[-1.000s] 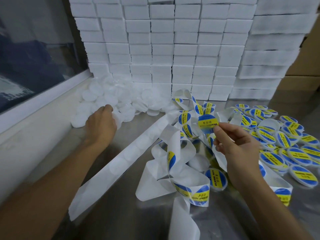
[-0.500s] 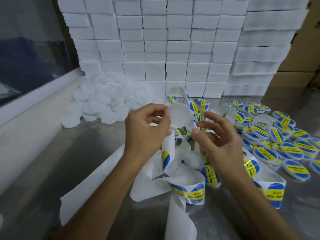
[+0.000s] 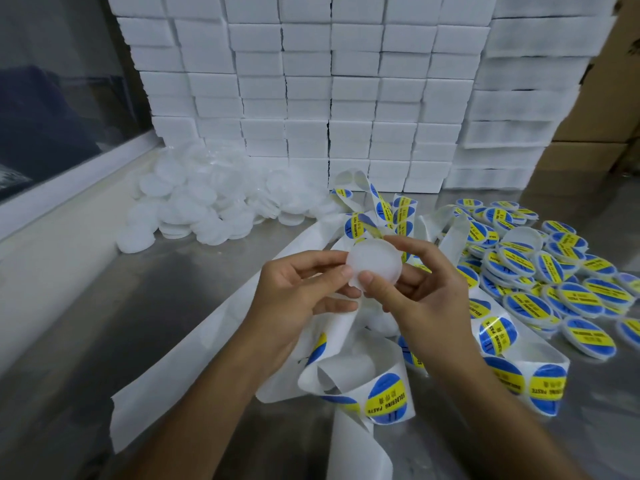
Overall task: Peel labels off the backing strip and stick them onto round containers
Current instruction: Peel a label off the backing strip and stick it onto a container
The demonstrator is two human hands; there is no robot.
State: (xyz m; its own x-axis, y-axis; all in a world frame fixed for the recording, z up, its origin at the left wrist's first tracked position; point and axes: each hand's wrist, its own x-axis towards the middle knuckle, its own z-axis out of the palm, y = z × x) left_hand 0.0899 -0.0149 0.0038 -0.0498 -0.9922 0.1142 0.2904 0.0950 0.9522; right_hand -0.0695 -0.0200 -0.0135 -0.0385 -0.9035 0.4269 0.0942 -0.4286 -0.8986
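Fingers (image 3: pixel 341 271) of the left hand (image 3: pixel 298 299) and the right hand (image 3: pixel 419 292) are curled round one blank round container (image 3: pixel 375 259), pinching it by its rim at mid-scene above the surface (image 3: pixel 138 306); whether a peeled label is tucked behind it, I can't quite tell. The backing strip (image 3: pixel 349 372) tangles just below and behind both hands, its blue-and-yellow labels (image 3: pixel 386 396) reading "SOLDERING PASTE". Labelled containers (image 3: pixel 526 299) pile up right, blank containers (image 3: pixel 194 202) far left.
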